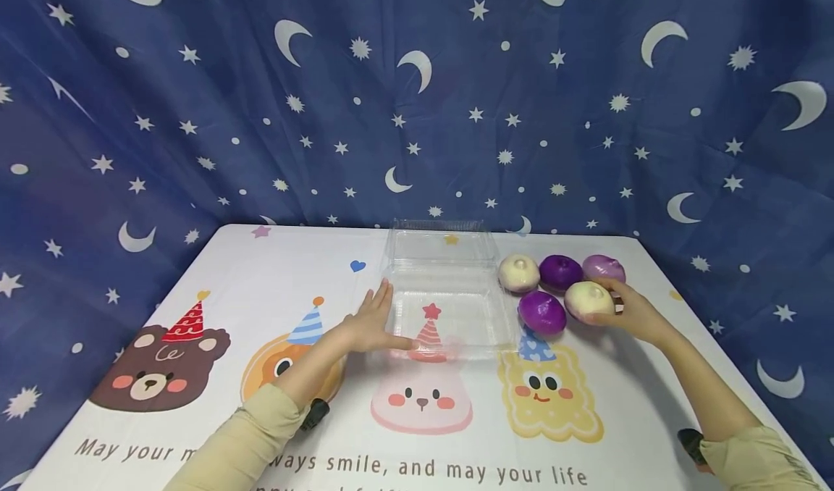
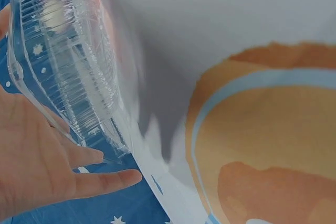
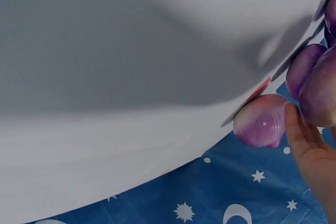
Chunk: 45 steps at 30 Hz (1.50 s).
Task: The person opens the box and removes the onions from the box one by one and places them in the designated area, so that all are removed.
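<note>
A clear plastic box with its lid raised stands mid-table. My left hand touches its left side, fingers mostly straight and thumb along the front edge; in the left wrist view the ribbed box wall lies against the hand. To the right, my right hand grips a pale onion between thumb and fingers. Around it are a bright purple onion, a dark purple onion, a light purple onion and another pale onion.
A white tablecloth with printed cartoon figures and lettering covers the table. Behind it hangs a blue curtain with moons and stars. The nearest onions sit close to the box's right side.
</note>
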{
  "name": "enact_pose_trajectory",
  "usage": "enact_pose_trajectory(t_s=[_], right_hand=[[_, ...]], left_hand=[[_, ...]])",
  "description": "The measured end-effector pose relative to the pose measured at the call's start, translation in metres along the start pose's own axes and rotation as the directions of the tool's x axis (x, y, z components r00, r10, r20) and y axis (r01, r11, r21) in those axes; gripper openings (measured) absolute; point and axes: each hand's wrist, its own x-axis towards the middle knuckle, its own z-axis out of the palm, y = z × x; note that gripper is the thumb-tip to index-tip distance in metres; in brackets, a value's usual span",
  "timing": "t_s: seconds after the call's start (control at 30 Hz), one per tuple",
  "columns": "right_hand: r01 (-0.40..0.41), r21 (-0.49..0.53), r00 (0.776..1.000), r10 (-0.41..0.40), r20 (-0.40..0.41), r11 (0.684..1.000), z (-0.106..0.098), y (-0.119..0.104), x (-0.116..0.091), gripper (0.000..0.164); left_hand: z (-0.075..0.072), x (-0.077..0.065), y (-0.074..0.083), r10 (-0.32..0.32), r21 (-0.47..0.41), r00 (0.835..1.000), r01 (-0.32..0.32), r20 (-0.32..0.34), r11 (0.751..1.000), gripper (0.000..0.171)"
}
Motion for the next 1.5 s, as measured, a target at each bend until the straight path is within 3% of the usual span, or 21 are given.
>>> enact_pose_trajectory(t_s=[0.5, 0.77, 1.17, 1.5], right_hand=[[-0.010, -0.043, 0.999, 0.011, 0.038, 0.999, 0.007, 0.007, 0.005, 0.072], [-0.018, -0.012, 0.998, 0.019, 0.060, 1.000, 0.014, 0.011, 0.002, 0.073], [0.053, -0.049, 0.998, -0.051, 0.038, 0.997, 0.015, 0.015, 0.007, 0.074], [0.025, 0.007, 0.997, -0.026, 0.078, 1.000, 0.018, 0.013, 0.010, 0.076]], left_hand=[[0.004, -0.001, -0.002, 0.001, -0.021, 0.999, -0.002, -0.043, 1.000, 0.115], [0.006, 0.000, 0.000, 0.006, -0.022, 0.999, -0.007, -0.054, 1.000, 0.114], [0.007, -0.003, -0.003, 0.007, -0.024, 0.999, -0.008, -0.052, 1.000, 0.115], [0.006, -0.002, -0.003, 0.005, -0.033, 0.999, -0.006, -0.047, 0.999, 0.115]])
